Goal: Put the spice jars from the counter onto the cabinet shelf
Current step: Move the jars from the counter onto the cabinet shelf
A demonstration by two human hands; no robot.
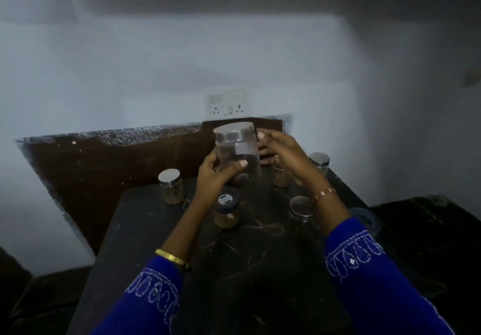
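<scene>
Head view: a tall clear jar (238, 149) with a pale lid is held upright above the dark counter (250, 251), raised in front of the wall socket (227, 105); it is gripped low on its side by the left hand (216, 176), whose thumb is pressed across the front of the glass; the right hand (283, 157) is cupped at the jar's far side with fingers curled, but whether it actually touches the jar cannot be told; five smaller spice jars are seen standing on the counter: a silver-lidded jar (171, 186) to the left, a dark-lidded jar (227, 211) below the left hand, another silver-lidded jar (302, 208) beside the right wrist, a jar (280, 177) partly hidden under the right hand, and one (320, 163) at the far right; blue embroidered sleeves (369, 277) and bangles are worn on both arms; no cabinet shelf is shown.
</scene>
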